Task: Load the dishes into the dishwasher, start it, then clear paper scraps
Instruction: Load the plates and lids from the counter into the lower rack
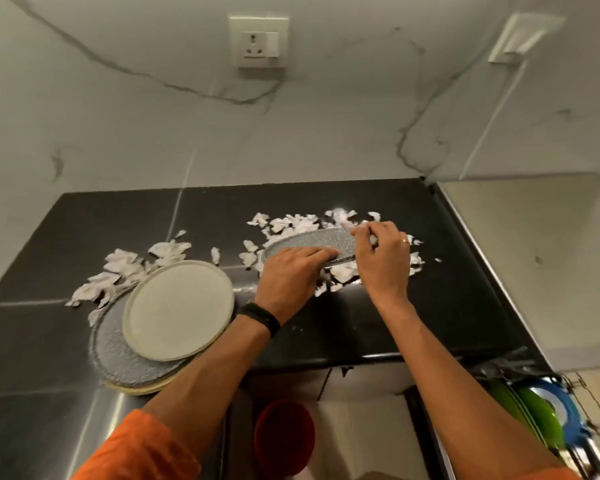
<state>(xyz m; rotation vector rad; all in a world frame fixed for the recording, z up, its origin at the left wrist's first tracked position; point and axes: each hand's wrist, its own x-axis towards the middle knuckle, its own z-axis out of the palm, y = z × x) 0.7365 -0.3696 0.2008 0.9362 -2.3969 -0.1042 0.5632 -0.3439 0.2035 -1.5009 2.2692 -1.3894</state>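
Note:
A grey speckled plate (312, 241) is tilted just above the black countertop (361, 323), over a heap of white paper scraps (291, 221). My left hand (291, 271) lies across its near rim, fingers on top and thumb hidden beneath. My right hand (381, 258) pinches the plate's right rim with curled fingers. At the left a cream plate (179, 310) tops a stack with another grey speckled plate (111, 344) under it. More paper scraps (125, 265) lie behind that stack. The dishwasher rack (548, 410) shows at the bottom right, holding green and blue plates.
A red bowl (284, 441) sits low down in front of the counter edge, between my forearms. A marble wall with a power socket (258, 41) rises behind the counter. A pale surface adjoins the counter on the right.

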